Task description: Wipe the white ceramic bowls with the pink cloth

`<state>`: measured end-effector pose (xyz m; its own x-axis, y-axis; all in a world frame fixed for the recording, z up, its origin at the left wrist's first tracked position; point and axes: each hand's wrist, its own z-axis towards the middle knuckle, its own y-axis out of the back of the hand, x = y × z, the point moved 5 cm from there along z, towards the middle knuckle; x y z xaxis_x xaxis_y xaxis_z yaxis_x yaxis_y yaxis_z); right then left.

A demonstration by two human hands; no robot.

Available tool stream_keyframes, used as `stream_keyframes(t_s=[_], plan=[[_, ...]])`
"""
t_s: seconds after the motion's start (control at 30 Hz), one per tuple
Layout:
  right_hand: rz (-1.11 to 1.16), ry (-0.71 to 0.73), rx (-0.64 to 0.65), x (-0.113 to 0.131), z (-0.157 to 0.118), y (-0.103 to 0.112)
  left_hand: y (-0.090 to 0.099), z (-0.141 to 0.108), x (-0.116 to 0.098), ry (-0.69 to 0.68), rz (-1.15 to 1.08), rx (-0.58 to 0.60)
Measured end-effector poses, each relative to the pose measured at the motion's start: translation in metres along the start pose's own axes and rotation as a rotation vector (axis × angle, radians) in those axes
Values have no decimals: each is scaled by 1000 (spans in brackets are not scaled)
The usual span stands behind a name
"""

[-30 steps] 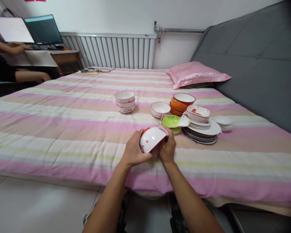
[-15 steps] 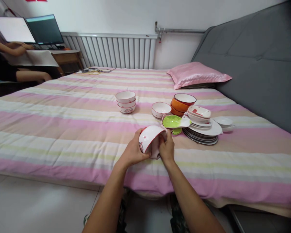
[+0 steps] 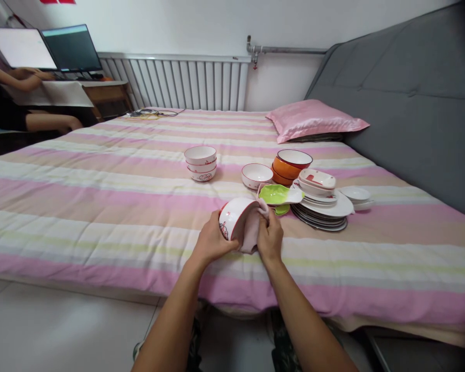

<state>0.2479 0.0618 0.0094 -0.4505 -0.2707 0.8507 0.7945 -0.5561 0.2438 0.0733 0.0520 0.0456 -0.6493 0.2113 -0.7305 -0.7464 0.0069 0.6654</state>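
Note:
My left hand point(image 3: 212, 238) grips a white bowl point(image 3: 233, 214) with a red rim and a red floral print, tilted on its side with its mouth to the right. A pale pinkish cloth point(image 3: 251, 232) is bunched in my right hand point(image 3: 270, 235), at the bowl's open side and over its rim. Beyond them, a similar white bowl point(image 3: 257, 175) stands upright on the bed. Off to the left is a stack of matching bowls point(image 3: 200, 163). Close to my right hand lies a green leaf-shaped dish point(image 3: 274, 194).
Orange bowls point(image 3: 284, 168) are stacked behind a pile of plates point(image 3: 341, 207) topped by rectangular dishes point(image 3: 318, 180). Small white dishes point(image 3: 358, 195) sit at the right. A pink pillow point(image 3: 318, 119) lies near the grey headboard point(image 3: 403, 103). Another person point(image 3: 8, 98) sits at a desk, far left.
My right hand has shifted slightly right with the cloth, so more cloth shows at the bowl's mouth. The bowl has moved slightly left and up in my left hand.

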Motion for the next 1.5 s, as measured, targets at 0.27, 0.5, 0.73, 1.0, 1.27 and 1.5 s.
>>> stream_keyframes(t_s=[0.27, 0.5, 0.73, 1.0, 1.27, 1.5], plan=[[-168, 162, -237, 21, 2, 24, 0, 0, -2, 49, 53, -23], [7, -25, -217, 8, 6, 27, 4, -2, -7, 111, 17, -170], [200, -203, -258, -5, 9, 31, 13, 1, 26, 355, -386, -484], [527, -564, -61, -19, 5, 14, 24, 0, 42, 440, -1078, -622], [559, -684, 509, -9, -10, -13, 33, -5, 42, 437, -1142, -716], [419, -671, 514, -16, -11, -15, 39, -7, 45, 423, -1166, -759]])
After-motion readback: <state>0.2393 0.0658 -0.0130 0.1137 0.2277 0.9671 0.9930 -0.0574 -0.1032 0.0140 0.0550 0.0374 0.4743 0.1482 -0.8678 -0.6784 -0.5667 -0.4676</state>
